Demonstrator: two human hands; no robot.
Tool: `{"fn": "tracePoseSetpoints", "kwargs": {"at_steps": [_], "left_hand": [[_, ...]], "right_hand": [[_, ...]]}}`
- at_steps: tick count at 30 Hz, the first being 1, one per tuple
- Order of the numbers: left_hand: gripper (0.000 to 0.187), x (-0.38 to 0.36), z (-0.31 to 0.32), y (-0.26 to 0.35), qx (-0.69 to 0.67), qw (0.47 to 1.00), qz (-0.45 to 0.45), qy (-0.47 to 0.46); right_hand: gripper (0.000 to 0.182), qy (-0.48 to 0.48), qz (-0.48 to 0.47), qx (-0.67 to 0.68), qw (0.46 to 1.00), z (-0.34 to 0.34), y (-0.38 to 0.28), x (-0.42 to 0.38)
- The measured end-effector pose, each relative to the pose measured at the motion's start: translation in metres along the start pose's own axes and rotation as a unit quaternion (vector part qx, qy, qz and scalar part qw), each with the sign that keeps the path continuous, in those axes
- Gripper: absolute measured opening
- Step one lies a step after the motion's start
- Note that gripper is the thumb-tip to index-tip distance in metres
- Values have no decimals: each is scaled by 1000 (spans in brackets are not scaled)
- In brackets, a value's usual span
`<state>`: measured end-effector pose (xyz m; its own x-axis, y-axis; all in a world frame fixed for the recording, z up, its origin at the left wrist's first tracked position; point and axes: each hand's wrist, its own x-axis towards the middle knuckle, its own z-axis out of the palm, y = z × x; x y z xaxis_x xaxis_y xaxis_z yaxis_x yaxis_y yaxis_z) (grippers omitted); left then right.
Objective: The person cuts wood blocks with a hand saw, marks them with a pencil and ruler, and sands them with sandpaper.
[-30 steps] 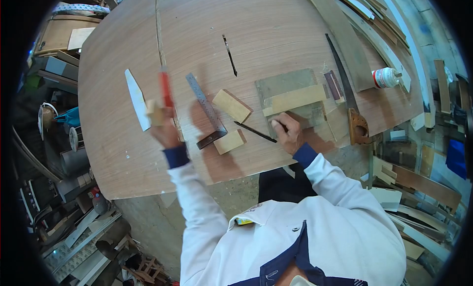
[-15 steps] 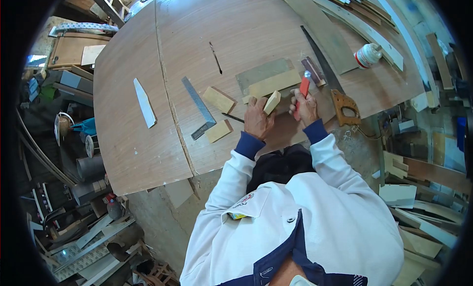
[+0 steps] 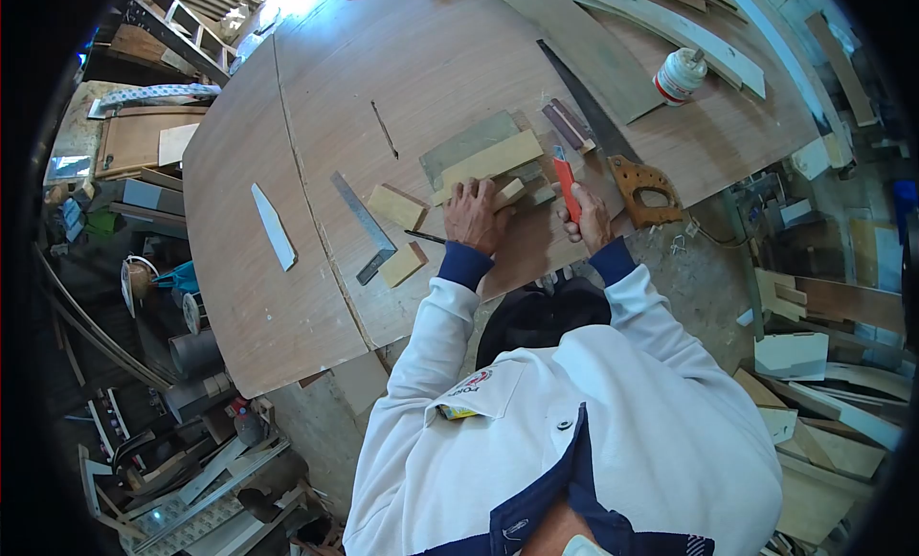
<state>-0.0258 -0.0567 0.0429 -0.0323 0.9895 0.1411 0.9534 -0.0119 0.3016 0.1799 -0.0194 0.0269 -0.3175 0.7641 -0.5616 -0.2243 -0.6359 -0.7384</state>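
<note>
My left hand [image 3: 471,217] is closed around a small pale wooden block [image 3: 510,193] at the near edge of a longer wooden strip [image 3: 493,163]. My right hand [image 3: 590,221] grips a red utility knife [image 3: 569,189], its metal tip pointing away from me. The strip lies partly over a grey-green flat board [image 3: 458,151]. Left of my left hand are two more wooden blocks, one farther [image 3: 397,206] and one nearer [image 3: 403,265]. A dark pencil-like stick [image 3: 424,236] reaches toward my left wrist. Beside the blocks rests a try square [image 3: 360,226].
A handsaw [image 3: 646,191] lies right of my right hand, near reddish-brown wood pieces [image 3: 569,125]. Behind it stands a white bottle [image 3: 682,75] beside long boards [image 3: 593,58]. A drill bit [image 3: 385,131] and a white pointed piece [image 3: 273,226] lie on the tabletop [image 3: 316,297].
The view has shifted, moving the table contents slightly left. My left hand has lowered the small block toward the strip. The knife has moved slightly away from the left hand.
</note>
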Motion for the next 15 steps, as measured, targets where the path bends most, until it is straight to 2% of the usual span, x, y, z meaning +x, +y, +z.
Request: {"fn": "tracePoseSetpoints", "kwargs": {"at_steps": [3, 10, 12, 13, 15], "left_hand": [[57, -3, -7, 3, 25, 999, -19, -3], [63, -14, -16, 25, 42, 998, -42, 30], [56, -16, -15, 38, 50, 985, 13, 167], [56, -18, -11, 46, 49, 985, 13, 166], [49, -23, -2, 63, -176, 977, 17, 117]], "right_hand": [[34, 20, -45, -16, 999, -2, 5, 9], [27, 23, -166, -113, 979, -3, 1, 6], [28, 22, -169, -104, 980, -6, 3, 10], [28, 23, -171, -96, 980, -9, 6, 10], [29, 29, -159, -50, 986, -10, 13, 13]]}}
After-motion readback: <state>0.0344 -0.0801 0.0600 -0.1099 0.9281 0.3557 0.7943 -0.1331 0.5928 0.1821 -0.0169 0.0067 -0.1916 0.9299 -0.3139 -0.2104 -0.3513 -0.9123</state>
